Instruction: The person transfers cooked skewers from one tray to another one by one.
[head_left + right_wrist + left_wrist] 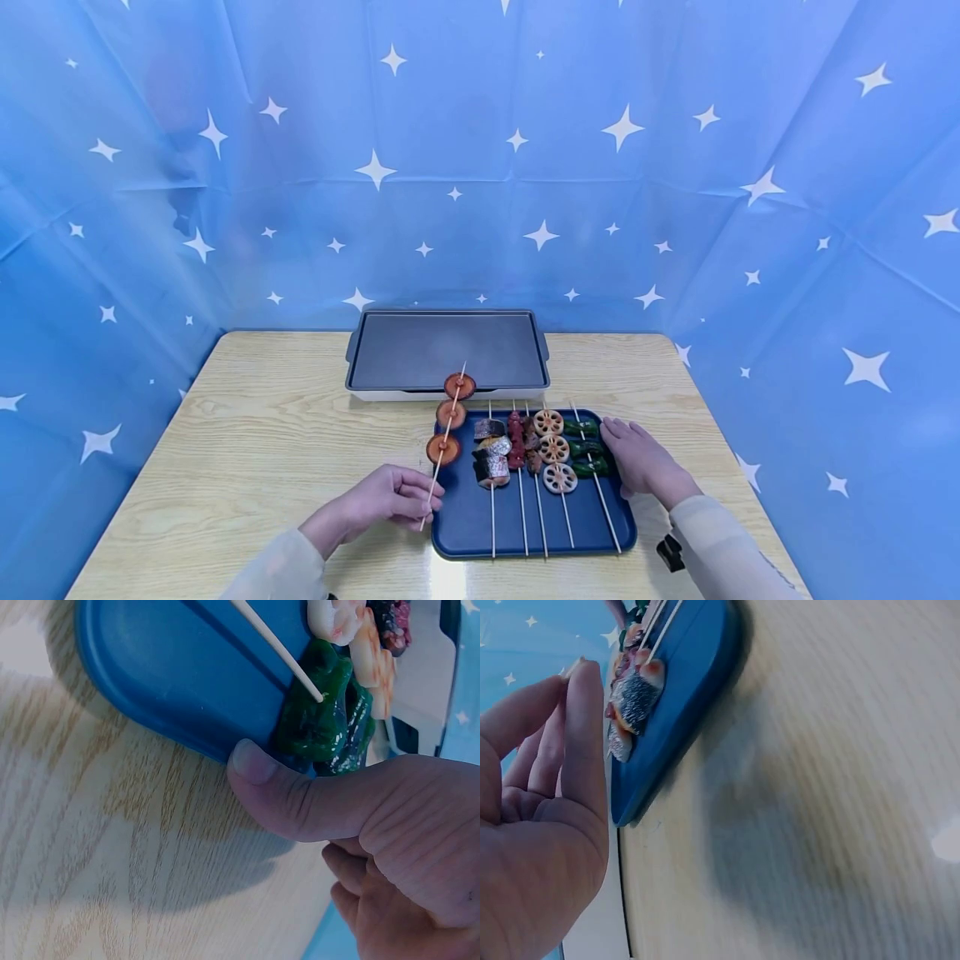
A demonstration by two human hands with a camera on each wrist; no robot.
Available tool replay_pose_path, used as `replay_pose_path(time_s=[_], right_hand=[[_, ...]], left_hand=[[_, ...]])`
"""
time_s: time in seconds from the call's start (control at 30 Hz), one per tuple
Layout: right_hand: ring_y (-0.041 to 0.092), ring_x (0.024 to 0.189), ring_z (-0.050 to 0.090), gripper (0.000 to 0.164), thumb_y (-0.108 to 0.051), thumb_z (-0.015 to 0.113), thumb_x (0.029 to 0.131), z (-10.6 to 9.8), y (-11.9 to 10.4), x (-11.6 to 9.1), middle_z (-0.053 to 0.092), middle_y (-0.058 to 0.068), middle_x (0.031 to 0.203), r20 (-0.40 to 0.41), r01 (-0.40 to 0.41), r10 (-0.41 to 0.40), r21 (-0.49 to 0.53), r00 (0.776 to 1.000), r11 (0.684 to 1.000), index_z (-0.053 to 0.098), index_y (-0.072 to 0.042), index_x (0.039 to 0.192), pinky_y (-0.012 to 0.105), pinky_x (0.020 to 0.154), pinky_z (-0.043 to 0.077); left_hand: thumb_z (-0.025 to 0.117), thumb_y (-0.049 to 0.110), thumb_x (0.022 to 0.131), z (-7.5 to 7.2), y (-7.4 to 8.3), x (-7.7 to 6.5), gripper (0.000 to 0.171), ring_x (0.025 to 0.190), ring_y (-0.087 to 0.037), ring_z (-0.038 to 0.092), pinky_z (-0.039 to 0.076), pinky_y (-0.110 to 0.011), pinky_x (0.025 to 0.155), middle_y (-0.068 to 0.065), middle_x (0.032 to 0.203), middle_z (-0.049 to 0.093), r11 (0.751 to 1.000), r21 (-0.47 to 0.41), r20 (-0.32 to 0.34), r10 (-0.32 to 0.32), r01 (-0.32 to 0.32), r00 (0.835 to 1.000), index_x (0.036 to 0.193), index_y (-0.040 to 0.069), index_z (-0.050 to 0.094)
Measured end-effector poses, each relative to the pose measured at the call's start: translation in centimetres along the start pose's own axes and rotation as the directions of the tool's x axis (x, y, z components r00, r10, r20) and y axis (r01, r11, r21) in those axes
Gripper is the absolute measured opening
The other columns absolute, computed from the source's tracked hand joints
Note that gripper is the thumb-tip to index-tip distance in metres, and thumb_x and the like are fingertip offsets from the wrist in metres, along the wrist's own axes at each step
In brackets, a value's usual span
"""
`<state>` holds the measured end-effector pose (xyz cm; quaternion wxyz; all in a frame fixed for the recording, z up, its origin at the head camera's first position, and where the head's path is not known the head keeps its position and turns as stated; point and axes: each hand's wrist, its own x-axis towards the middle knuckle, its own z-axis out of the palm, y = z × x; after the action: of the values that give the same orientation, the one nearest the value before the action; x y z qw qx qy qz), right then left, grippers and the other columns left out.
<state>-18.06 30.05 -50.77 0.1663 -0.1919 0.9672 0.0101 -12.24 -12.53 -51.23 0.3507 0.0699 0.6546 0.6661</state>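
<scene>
My left hand (pixel 392 497) pinches the lower stick of a mushroom skewer (pixel 443 451), three round brown caps that slant up over the tray's left edge. The topmost cap overlaps the griddle's front edge in the head view. In the left wrist view, thumb and fingertips meet at the stick's end. At the right edge of the blue tray (pixel 461 529) rests my right hand (pixel 643 460), fingers extended, thumb against the rim beside a green pepper skewer (pixel 319 701). Also on the tray lie a lotus root skewer (pixel 555 450), two meat skewers (pixel 516 442) and a silvery-skinned fish skewer (pixel 492 457).
Behind the tray stands a dark rectangular griddle (pixel 450 346) with a white base. Both are on a light wooden table (pixel 285 417). Blue star-patterned cloth (pixel 465 208) hangs around the back and sides. A small black object (pixel 670 552) is by the right sleeve.
</scene>
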Motion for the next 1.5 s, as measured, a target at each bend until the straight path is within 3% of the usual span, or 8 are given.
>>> replay_pose_path(time_s=[0.23, 0.5, 0.77, 0.93, 1.17, 1.5], right_hand=[[0.046, 0.139, 0.035, 0.098, -0.009, 0.091, 0.061, 0.0, -0.1, 0.0, 0.038, 0.030, 0.150, -0.002, 0.004, -0.004, -0.004, 1.000, 1.000, 0.040, 0.012, 0.141, 0.058, 0.118, 0.028], [0.046, 0.139, 0.036, 0.098, -0.010, 0.091, 0.060, 0.1, -0.1, -0.1, 0.038, 0.030, 0.149, -0.008, 0.005, -0.005, -0.010, 1.000, 1.000, 0.040, 0.012, 0.141, 0.058, 0.118, 0.029], [0.046, 0.139, 0.035, 0.098, -0.009, 0.091, 0.061, 0.0, -0.2, -0.1, 0.038, 0.030, 0.149, -0.010, 0.003, -0.003, -0.004, 1.000, 1.000, 0.040, 0.012, 0.141, 0.058, 0.118, 0.028], [0.046, 0.139, 0.035, 0.098, -0.009, 0.091, 0.060, 0.0, -0.1, -0.1, 0.038, 0.030, 0.149, -0.008, 0.003, -0.003, -0.009, 1.000, 1.000, 0.040, 0.012, 0.141, 0.058, 0.118, 0.028], [0.046, 0.139, 0.035, 0.098, -0.010, 0.091, 0.061, 0.1, -0.1, -0.1, 0.037, 0.030, 0.150, -0.003, 0.005, -0.006, -0.013, 1.000, 1.000, 0.039, 0.012, 0.142, 0.058, 0.118, 0.028], [0.046, 0.139, 0.035, 0.098, -0.010, 0.091, 0.060, -0.1, 0.1, -0.1, 0.038, 0.031, 0.149, -0.011, 0.012, -0.012, -0.013, 1.000, 1.000, 0.040, 0.012, 0.141, 0.058, 0.118, 0.028]], left_hand=[[0.069, 0.004, 0.087, 0.0, -1.0, -0.5, 0.035, 0.086, -0.015, 0.072, 0.062, -0.027, 0.068, -0.026, 0.106, 0.071, 0.999, 0.034, 0.034, -0.041, 0.040, 0.999, 0.117, -0.013, 0.062], [0.069, 0.003, 0.086, 0.1, -2.0, -0.8, 0.031, 0.075, -0.007, 0.066, 0.062, -0.025, 0.066, -0.006, 0.091, 0.073, 0.997, 0.050, 0.053, -0.054, 0.051, 0.997, 0.113, -0.012, 0.064], [0.069, 0.002, 0.086, 0.6, -2.6, -0.6, 0.028, 0.075, -0.007, 0.067, 0.062, -0.025, 0.066, -0.007, 0.093, 0.074, 0.993, 0.072, 0.042, -0.096, 0.093, 0.995, 0.112, -0.008, 0.067], [0.070, 0.001, 0.085, 1.1, -2.8, -0.2, 0.027, 0.073, -0.009, 0.069, 0.062, -0.024, 0.065, -0.005, 0.086, 0.074, 0.994, 0.074, 0.015, -0.088, 0.086, 0.996, 0.110, -0.008, 0.068], [0.071, 0.004, 0.085, 2.3, -2.5, 0.7, 0.024, 0.066, -0.009, 0.069, 0.061, -0.024, 0.062, -0.015, 0.084, 0.075, 0.995, 0.069, 0.010, -0.073, 0.072, 0.997, 0.105, -0.008, 0.068], [0.071, 0.001, 0.082, 3.8, -2.2, 1.8, 0.015, 0.055, -0.009, 0.064, 0.060, -0.024, 0.053, -0.014, 0.068, 0.071, 0.988, 0.150, -0.009, -0.016, 0.017, 1.000, 0.093, -0.010, 0.070]])
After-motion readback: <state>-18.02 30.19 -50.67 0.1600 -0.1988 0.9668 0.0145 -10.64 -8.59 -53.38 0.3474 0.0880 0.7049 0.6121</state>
